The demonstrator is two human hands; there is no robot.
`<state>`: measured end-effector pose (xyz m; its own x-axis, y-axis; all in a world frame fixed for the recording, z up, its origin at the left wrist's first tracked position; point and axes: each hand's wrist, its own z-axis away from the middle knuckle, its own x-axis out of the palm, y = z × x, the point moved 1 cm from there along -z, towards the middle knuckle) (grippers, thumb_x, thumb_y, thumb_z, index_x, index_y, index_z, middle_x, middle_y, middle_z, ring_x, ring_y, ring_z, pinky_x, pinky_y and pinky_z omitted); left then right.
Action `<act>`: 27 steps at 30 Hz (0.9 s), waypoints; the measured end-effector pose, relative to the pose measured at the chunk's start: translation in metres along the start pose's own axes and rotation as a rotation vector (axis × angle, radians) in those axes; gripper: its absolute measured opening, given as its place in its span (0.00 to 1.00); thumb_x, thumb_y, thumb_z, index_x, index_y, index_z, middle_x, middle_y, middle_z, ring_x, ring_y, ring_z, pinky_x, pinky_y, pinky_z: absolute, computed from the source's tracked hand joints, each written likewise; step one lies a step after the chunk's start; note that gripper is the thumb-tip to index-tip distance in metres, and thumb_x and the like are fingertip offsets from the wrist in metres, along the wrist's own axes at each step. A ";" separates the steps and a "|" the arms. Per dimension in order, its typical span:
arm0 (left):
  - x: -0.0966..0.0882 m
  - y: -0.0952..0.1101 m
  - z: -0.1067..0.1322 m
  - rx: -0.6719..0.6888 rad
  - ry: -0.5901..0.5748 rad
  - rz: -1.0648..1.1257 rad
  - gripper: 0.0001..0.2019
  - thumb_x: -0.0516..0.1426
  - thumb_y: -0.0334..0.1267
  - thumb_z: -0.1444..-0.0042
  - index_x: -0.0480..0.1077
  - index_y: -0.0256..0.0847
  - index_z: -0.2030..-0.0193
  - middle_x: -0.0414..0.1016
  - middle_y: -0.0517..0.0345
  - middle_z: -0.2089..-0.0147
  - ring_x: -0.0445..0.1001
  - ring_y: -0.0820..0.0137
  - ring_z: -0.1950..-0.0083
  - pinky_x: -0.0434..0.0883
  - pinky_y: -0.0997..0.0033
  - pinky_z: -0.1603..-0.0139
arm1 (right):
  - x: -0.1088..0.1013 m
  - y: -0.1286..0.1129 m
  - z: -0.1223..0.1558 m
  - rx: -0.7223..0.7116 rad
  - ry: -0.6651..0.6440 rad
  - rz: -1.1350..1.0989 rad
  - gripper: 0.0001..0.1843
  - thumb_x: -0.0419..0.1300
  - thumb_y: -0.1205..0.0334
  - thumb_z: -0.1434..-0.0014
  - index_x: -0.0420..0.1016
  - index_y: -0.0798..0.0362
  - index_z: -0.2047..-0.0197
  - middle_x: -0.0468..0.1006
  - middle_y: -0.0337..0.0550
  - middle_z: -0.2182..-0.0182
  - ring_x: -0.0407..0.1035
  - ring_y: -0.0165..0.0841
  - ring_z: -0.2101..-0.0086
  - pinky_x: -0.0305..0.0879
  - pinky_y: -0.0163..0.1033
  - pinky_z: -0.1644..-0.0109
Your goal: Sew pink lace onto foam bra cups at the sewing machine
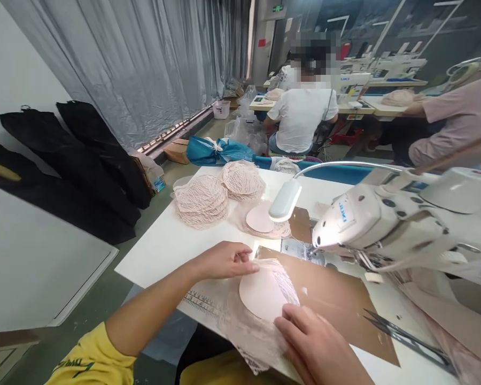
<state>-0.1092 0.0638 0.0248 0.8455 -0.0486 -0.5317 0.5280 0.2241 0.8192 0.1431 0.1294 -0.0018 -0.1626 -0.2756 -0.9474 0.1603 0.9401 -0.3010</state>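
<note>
A pale pink bra cup pad (260,293) lies on a piece of sheer lace fabric (244,326), which hangs over the table's front edge. My left hand (224,260) pinches the upper left edge of the pad and lace between thumb and fingers. At the lower right edge, my right hand (316,342) has its fingers closed on the pad and lace. Brown cardboard (336,294) is taped to the table under the work. Just beyond it, the needle area of a white sewing machine (353,219) is lit.
Stacked lace pieces (200,200) and another stack (243,180) stand at the back left. A second pad (260,216) lies on lace beneath a lamp (285,200). Black scissors (412,342) rest at right. A co-worker in white (302,117) sits ahead.
</note>
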 end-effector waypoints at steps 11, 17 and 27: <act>0.064 0.058 -0.087 0.108 -0.133 -0.298 0.11 0.53 0.41 0.42 0.73 0.38 0.67 0.70 0.61 0.75 0.67 0.72 0.73 0.60 0.77 0.74 | -0.036 0.059 0.029 0.204 0.159 -0.080 0.14 0.46 0.63 0.34 0.72 0.49 0.56 0.74 0.45 0.65 0.69 0.35 0.65 0.65 0.38 0.64; 0.063 0.090 -0.074 0.190 0.092 -0.589 0.11 0.47 0.31 0.40 0.70 0.35 0.60 0.73 0.47 0.61 0.71 0.63 0.60 0.68 0.66 0.59 | -0.031 0.080 0.006 0.320 0.096 0.055 0.14 0.48 0.67 0.37 0.76 0.51 0.61 0.74 0.43 0.67 0.71 0.33 0.66 0.66 0.36 0.65; 0.097 0.058 -0.061 0.533 0.085 -0.790 0.13 0.49 0.34 0.38 0.68 0.32 0.50 0.71 0.39 0.46 0.68 0.57 0.42 0.71 0.55 0.46 | -0.009 0.085 0.007 0.251 0.334 0.259 0.16 0.47 0.67 0.36 0.75 0.52 0.53 0.75 0.43 0.69 0.69 0.33 0.70 0.64 0.38 0.66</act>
<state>-0.0016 0.1311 0.0076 0.2321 0.0796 -0.9694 0.9280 -0.3169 0.1962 0.1655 0.2106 -0.0201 -0.3832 0.0789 -0.9203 0.4598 0.8804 -0.1160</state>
